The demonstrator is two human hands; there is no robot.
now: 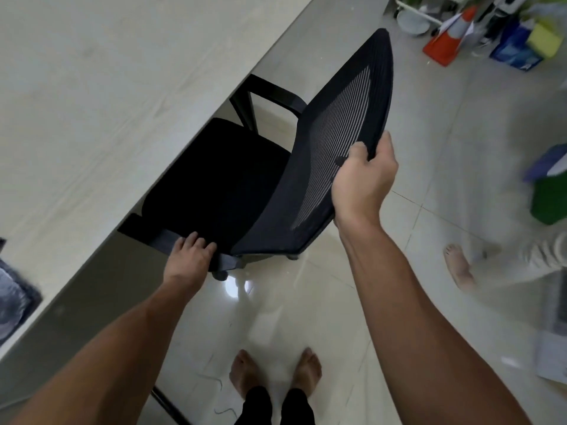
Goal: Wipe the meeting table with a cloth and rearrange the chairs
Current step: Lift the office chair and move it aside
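Observation:
A black office chair [221, 179] with a mesh back stands at the edge of the pale wooden meeting table [92, 102], its seat partly under the tabletop. My left hand [188, 256] grips the chair's near armrest. My right hand [363, 179] is closed on the top edge of the mesh backrest. A grey cloth [13, 289] lies on the table at the far left, partly cut off by the frame.
Another person's bare foot [460, 265] stands on the glossy tiled floor to the right. An orange cone [451, 35], a blue box [515, 47] and a green bin [552, 197] sit along the right side. My own bare feet [276, 372] are below the chair.

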